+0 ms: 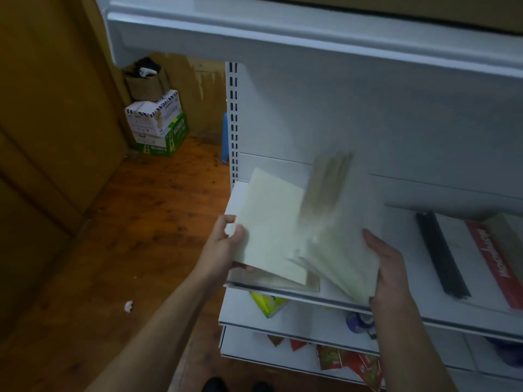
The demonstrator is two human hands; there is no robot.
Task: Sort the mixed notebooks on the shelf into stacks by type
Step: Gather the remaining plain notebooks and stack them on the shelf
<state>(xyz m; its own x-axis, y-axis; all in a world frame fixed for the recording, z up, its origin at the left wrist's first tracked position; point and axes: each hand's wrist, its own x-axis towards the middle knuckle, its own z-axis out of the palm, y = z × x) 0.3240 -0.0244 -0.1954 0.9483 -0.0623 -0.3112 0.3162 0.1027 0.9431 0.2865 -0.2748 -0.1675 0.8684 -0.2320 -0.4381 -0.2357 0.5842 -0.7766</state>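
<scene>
Cream paper in both grips: a notebook (271, 222) held open just above the front of the white shelf (410, 308), near its left end. Round the left edge, the left hand (226, 244) curled firm, thumb pressed on the top page, fingers tucked under the cover. On the other side, the right hand (387, 267) clasping the right-hand block of pages, thumb laid along the outer edge, fingers hidden beneath. Between the two, a fan of pages (325, 193) standing up and smeared by blur, too soft for any ruling or print to be made out. Below the left page, a clear plastic cover (283, 284) showing at the lower edge. Further right on the same shelf, well apart from the hands, a long black item (441, 256) lying flat, and just beside it a red-covered book (492, 261) with white lettering, cut off by the picture's edge. Overhead, a second white shelf board (283, 38), with a slotted upright (233, 114) at the left of the back panel. Lower down, two more shelves: a yellow-green packet (267, 304) on the nearer one, red packets (339, 357) on the one under it. Left of the unit, a worn wooden floor (141, 207) with a small white scrap (128, 306) on it. Against the far wall, stacked cardboard boxes (155, 120), the bottom one green. At the bottom edge, dark shoe tips (215, 386).
</scene>
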